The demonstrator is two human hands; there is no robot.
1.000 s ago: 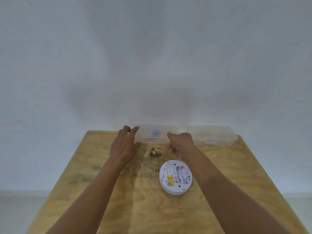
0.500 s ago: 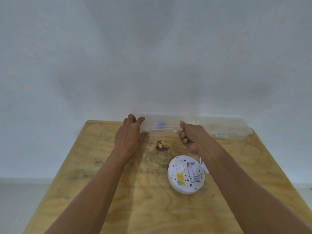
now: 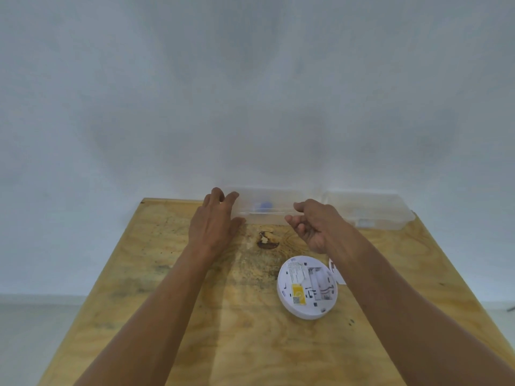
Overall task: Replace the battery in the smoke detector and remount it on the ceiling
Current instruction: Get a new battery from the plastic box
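The round white smoke detector (image 3: 307, 288) lies back-side up on the plywood table (image 3: 195, 330), with a yellow label and its open battery bay showing. A small white piece (image 3: 335, 271) lies just right of it, mostly behind my right forearm. A clear plastic box (image 3: 267, 210) with something blue inside stands at the table's far edge. My left hand (image 3: 213, 224) rests against the box's left end, fingers spread. My right hand (image 3: 315, 224) hovers at its right front, fingers loosely curled, holding nothing that I can see.
A second clear plastic box (image 3: 367, 210) stands to the right of the first, against the white wall (image 3: 250, 93). A dark knot (image 3: 267, 240) marks the wood between my hands. The floor shows beyond both table sides.
My right hand has lifted off the box's front and opened its fingers. The view has shifted, so the table sits a little lower and to the right. My left hand stays at the box.
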